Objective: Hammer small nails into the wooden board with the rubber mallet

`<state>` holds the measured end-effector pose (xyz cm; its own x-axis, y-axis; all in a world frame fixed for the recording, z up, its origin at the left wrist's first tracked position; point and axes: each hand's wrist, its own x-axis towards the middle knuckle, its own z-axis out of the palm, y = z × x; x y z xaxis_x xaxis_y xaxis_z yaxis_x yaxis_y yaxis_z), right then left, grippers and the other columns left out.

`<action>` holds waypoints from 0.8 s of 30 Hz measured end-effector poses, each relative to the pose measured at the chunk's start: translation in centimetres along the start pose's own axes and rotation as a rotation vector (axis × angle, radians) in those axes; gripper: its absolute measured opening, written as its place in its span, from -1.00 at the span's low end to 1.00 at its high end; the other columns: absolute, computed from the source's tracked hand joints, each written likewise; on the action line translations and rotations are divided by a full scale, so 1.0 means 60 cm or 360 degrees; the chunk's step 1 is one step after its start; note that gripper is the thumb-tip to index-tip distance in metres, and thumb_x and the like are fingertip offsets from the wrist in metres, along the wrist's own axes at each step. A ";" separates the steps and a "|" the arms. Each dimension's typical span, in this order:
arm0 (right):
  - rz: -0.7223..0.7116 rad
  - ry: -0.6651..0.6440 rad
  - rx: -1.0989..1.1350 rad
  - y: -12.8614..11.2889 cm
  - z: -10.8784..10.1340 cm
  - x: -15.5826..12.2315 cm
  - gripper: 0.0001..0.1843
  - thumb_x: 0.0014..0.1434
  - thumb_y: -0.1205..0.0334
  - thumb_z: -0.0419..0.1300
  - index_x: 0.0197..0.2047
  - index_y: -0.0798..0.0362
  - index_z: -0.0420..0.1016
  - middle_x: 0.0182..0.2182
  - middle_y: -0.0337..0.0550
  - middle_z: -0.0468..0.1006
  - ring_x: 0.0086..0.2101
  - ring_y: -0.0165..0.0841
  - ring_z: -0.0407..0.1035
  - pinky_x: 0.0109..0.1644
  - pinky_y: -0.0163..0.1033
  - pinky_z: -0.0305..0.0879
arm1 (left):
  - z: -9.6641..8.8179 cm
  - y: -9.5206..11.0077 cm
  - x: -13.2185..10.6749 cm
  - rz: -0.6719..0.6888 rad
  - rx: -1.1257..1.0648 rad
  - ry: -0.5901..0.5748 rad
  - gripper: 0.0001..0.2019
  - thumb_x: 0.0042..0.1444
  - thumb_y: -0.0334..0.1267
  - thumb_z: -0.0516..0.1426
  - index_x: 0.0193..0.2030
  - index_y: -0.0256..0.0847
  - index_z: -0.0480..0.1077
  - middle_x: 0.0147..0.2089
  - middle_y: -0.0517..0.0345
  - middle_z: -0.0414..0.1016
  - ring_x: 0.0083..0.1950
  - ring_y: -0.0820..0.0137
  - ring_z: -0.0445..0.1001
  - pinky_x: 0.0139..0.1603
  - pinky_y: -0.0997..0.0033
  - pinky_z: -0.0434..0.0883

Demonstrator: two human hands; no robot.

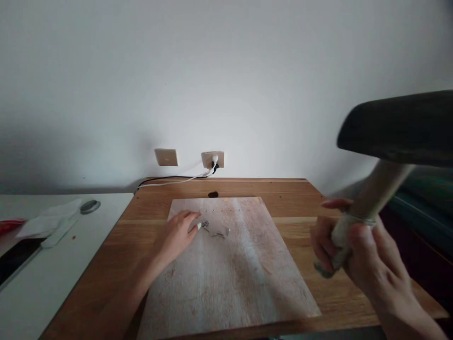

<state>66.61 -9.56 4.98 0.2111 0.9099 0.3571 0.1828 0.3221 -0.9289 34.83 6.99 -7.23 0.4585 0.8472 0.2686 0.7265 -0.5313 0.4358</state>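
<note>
My right hand point(361, 250) is raised at the right, its fingers wrapped round the pale wooden handle of a hammer point(392, 127). The hammer's big dark head is up in the air, cut off by the right edge of the view. On the upper left of a worn wooden board point(233, 274) lies my left hand point(182, 229), thumb and fingers apart. Just beside its thumb is a small heap of nails point(204, 224). A few more nails point(219, 234) lie on the board with a small clear plastic piece point(227, 231).
The board rests on a wooden table point(293, 208) against a white wall. Cables point(177, 179) run from a wall socket point(213, 159). To the left, a white table point(67, 255) holds papers point(53, 217), a round grey object point(90, 207) and a dark flat device point(17, 259).
</note>
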 end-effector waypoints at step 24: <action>0.0720 -0.0248 -0.0454 0.111 -0.008 -0.023 -0.42 0.24 -0.43 0.15 -0.36 -0.06 0.22 -0.65 -0.45 0.17 -0.71 -0.52 0.04 -0.68 -0.41 0.01 | 0.020 -0.003 0.036 0.0085 -0.0236 -0.0161 -0.88 0.22 -0.44 0.10 -0.20 -0.16 0.43 -0.14 0.10 0.50 -0.12 0.28 0.53 -0.05 0.29 0.43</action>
<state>67.99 -8.81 -1.68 0.1886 0.9759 -0.1101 0.3643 -0.1736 -0.9149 36.32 8.93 -7.77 0.5491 0.8089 0.2102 0.6195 -0.5627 0.5473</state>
